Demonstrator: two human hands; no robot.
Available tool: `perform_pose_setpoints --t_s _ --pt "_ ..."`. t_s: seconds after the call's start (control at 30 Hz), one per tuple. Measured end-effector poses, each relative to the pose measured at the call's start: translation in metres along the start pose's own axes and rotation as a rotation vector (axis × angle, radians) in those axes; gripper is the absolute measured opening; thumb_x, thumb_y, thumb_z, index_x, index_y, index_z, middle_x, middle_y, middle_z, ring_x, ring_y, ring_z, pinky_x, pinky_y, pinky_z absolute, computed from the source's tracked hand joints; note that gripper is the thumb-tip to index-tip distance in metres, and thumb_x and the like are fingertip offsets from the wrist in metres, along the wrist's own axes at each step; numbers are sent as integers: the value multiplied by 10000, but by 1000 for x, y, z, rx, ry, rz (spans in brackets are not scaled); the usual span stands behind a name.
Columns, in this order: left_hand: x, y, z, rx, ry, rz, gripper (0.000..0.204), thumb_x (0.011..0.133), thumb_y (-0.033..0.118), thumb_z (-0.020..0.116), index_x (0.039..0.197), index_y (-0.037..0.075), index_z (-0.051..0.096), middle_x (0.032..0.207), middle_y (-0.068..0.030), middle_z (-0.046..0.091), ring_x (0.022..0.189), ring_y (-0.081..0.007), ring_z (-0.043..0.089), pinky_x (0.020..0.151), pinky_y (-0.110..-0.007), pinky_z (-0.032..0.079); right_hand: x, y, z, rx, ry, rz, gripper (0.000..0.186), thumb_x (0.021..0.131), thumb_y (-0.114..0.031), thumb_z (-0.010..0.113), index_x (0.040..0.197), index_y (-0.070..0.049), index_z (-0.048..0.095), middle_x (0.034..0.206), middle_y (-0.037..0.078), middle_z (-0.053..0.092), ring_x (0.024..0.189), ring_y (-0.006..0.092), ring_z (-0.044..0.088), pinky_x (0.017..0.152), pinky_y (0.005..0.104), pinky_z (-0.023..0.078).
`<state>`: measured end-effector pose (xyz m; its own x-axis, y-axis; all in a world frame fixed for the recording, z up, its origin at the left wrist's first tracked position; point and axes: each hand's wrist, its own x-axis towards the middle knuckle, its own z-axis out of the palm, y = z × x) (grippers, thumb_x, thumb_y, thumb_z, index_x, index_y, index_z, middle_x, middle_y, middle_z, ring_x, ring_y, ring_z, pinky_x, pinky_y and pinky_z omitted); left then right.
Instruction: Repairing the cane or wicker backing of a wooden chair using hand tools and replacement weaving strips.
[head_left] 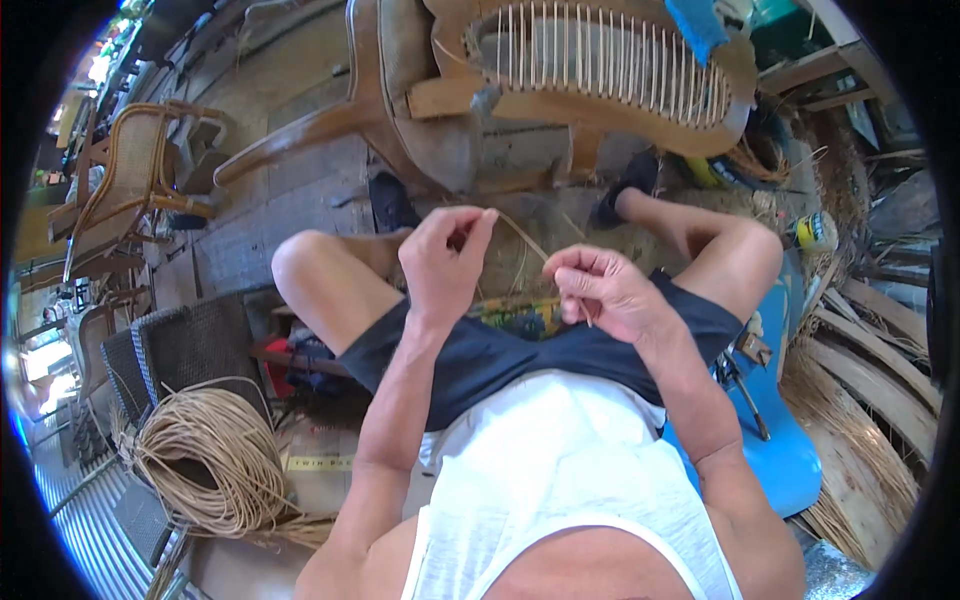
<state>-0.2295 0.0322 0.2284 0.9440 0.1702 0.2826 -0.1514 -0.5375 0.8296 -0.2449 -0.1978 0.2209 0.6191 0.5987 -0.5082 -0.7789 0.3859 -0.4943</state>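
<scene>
A thin, pale cane strand (522, 236) runs between my two hands above my lap. My left hand (445, 262) is closed and pinches one part of it between thumb and forefinger. Lower and to the right, my right hand (607, 292) grips the strand in bent fingers, and a short end pokes out beneath them. Beyond my feet lies a wooden chair frame (560, 106) with an oval opening. Rows of pale cane strands (620, 70) cross that opening side by side, their ends at the wooden rim.
A big coil of cane (215, 460) sits at my left, near dark woven panels (195, 345). A cane-backed chair (140, 165) stands far left. At my right are a blue board (785, 440) bearing tools, a yellow-labelled can (815, 232) and long fibre strips (835, 425).
</scene>
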Motion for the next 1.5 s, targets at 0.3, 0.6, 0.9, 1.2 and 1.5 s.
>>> perform_pose_setpoints --t_s 0.3,0.6,0.9,1.2,1.5 --pt "-26 -16 26 282 -414 247 118 907 71 666 1004 7 684 894 -139 643 818 -356 650 732 -418 525 23 17 -12 -511 309 -520 120 945 -15 666 1059 -48 682 883 -16 609 703 61 585 626 219 486" --pt "-29 -14 27 -82 -569 -185 102 955 70 651 1025 -1 672 983 -90 695 835 -172 658 749 -279 515 36 28 -28 -1139 220 -650 156 899 3 653 1049 -15 688 905 103 590 830 230 618 750 335 508" --pt "-44 -20 35 -614 -483 -685 199 987 153 671 1085 -21 676 922 -49 683 838 -90 643 757 -241 534 44 37 -35 -576 164 -306 105 982 -141 666 1038 -52 672 843 -20 632 722 50 549 649 224 460" --pt "-46 -29 28 38 -380 106 120 960 14 622 1077 30 648 1132 -90 691 914 -231 689 788 -318 548 55 37 -32 9 -4 3 119 955 -152 702 981 -51 645 800 3 627 617 70 552 543 200 438" --pt "-54 -23 33 118 -360 -23 84 963 23 591 1039 19 629 980 -161 689 871 -352 675 762 -378 542 57 43 -28 -682 213 -420 118 961 -91 678 1054 -19 667 848 12 650 750 90 588 658 255 501"
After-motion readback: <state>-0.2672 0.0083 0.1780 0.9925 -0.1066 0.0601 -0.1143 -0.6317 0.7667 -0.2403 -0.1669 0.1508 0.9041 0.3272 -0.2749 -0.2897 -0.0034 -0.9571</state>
